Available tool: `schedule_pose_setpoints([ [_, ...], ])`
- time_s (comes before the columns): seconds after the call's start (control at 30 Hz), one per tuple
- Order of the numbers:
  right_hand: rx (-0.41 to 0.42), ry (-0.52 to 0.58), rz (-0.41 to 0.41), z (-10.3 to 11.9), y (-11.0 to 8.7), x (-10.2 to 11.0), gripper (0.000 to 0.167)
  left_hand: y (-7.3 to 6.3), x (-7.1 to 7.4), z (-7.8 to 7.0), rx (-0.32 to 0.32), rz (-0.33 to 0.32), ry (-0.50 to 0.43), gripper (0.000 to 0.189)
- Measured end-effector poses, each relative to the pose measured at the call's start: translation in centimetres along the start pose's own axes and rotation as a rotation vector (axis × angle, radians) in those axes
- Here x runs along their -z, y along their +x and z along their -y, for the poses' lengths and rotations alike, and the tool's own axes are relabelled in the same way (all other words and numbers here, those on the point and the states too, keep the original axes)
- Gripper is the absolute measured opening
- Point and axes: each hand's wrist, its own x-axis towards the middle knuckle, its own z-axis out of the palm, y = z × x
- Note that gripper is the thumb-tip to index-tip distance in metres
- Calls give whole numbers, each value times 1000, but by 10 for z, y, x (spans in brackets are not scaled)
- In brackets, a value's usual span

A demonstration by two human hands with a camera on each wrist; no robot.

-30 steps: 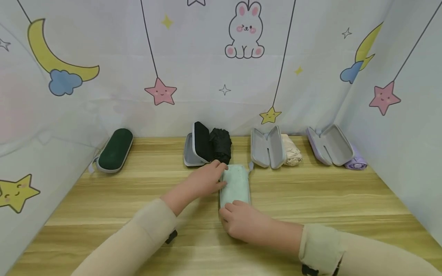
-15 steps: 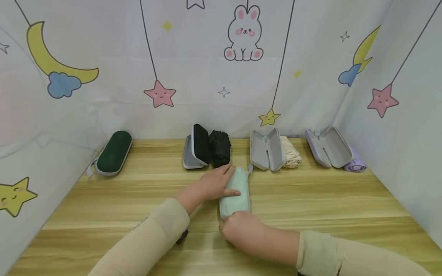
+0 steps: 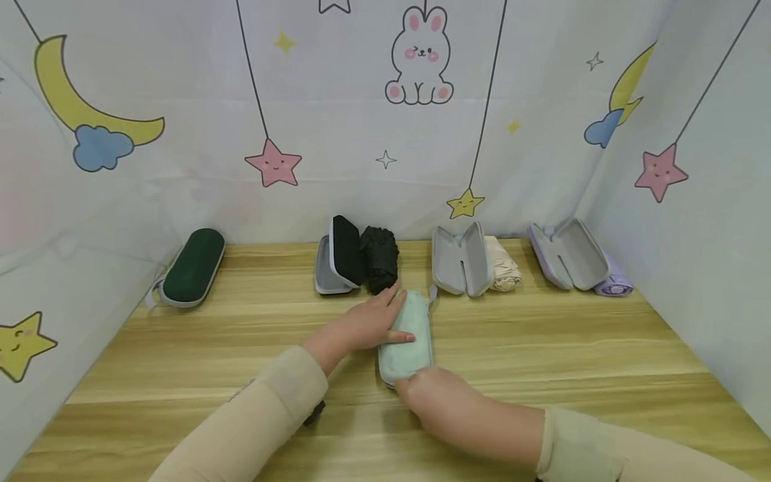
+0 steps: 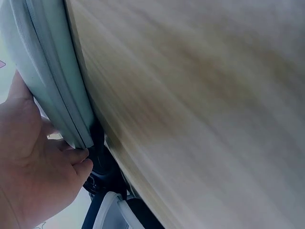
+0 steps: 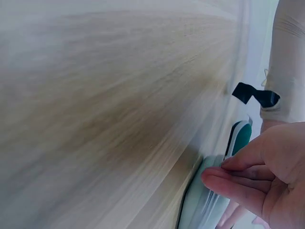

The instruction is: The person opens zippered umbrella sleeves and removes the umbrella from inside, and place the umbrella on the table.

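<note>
A mint-green zip case (image 3: 415, 355) lies closed on the wooden table, its long side pointing away from me. My left hand (image 3: 373, 321) holds its far left part, thumb across the top; the left wrist view shows curled fingertips (image 4: 78, 157) at the end of the case (image 4: 52, 71). At the near end, my right hand (image 3: 446, 405) pinches at the zip, thumb and fingers together. In the right wrist view those fingers (image 5: 228, 183) meet beside the case's zipped edge (image 5: 202, 205); the zipper pull itself is hidden between them.
Along the back stand a dark green closed case (image 3: 195, 264), an open black case (image 3: 346, 254) beside a black folded bundle (image 3: 381, 258), an open grey-lined case (image 3: 460, 261) with a beige bundle (image 3: 504, 264), and an open lilac case (image 3: 569, 254) with a purple bundle (image 3: 614, 281).
My left hand has slid forward onto the case, laying its thumb across the top. My right hand has moved from the near left corner rightward along the near end. The case has shifted slightly nearer.
</note>
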Motion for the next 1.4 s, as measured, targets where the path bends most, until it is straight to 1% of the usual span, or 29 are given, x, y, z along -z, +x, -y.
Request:
schedule_pose_setpoints([
  [0.07, -23, 58, 22, -4, -4, 0, 20, -1, 0, 1, 3, 1, -10, 90],
  [0.13, -46, 92, 27, -9, -8, 0, 20, -2, 1, 1, 9, 6, -16, 91],
  [0.3, -70, 102, -21, -22, -18, -2, 21, -7, 2, 1, 12, 14, -21, 92],
  [0.37, -82, 126, -22, -28, -21, -2, 19, -8, 2, 0, 6, 9, -26, 92],
  [0.47, -98, 165, -29, -36, -21, -3, 22, -10, 2, -1, 4, 5, -36, 92],
  [0.53, -102, 177, -51, -41, -20, -6, 22, -11, 1, -1, 6, 9, -35, 92],
  [0.63, -96, 137, -109, -51, -17, -13, 23, -11, -1, -1, 7, 11, -36, 92],
  [0.7, -107, 126, -138, -57, -14, -18, 22, -11, -2, -1, 4, 11, -32, 92],
  [0.8, -128, 120, -162, -66, -10, -23, 19, -11, -3, -1, -3, 4, -24, 92],
  [0.93, -123, 125, -200, -77, -2, -27, 17, -11, -4, -1, -2, -2, -11, 92],
  [1.03, -128, 124, -212, -85, 4, -29, 17, -12, -4, -2, 9, 0, -12, 92],
  [1.1, -148, 139, -199, -90, 8, -30, 16, -12, -4, -3, 13, 2, -17, 92],
  [1.2, -161, 144, -206, -98, 13, -31, 16, -12, -3, -5, 13, 8, -20, 93],
  [1.4, -138, 67, -254, -109, 21, -34, 19, -13, -1, -8, 9, -6, -17, 91],
])
